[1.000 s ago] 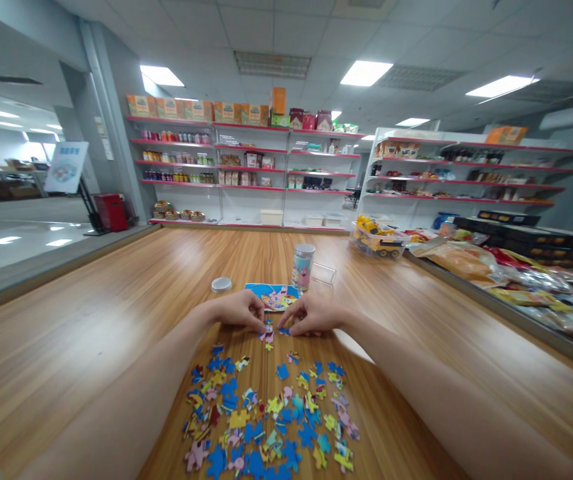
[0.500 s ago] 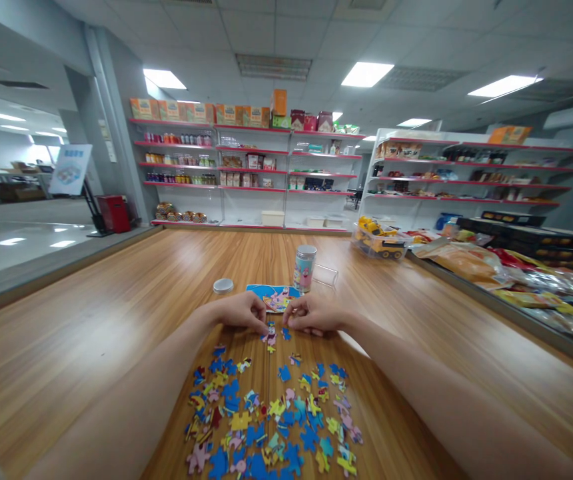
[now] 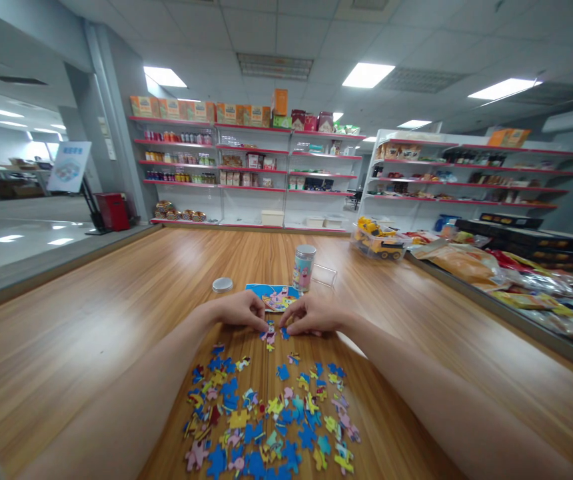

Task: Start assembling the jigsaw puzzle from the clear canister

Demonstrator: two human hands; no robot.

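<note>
My left hand rests on the table with its fingertips closed at the left edge of a small joined cluster of puzzle pieces, pink, blue and yellow. To the right, my right hand has its thumb and forefinger on a blue puzzle piece, a short gap from that cluster. Its other fingers are curled under and partly hidden. Just beyond both hands lies a picture card with a pink cartoon figure on blue. Many loose puzzle pieces are spread nearer to me, between my forearms.
Behind the card stands a printed can with a silver top; a clear, open-looking container lies beside it. A silver lid is on the left. Farther right are a clear bin of yellow toy trucks and packaged snacks.
The fingers of my right hand have shifted slightly left and now cover more of the blue puzzle piece. My left hand stays at the cluster.
</note>
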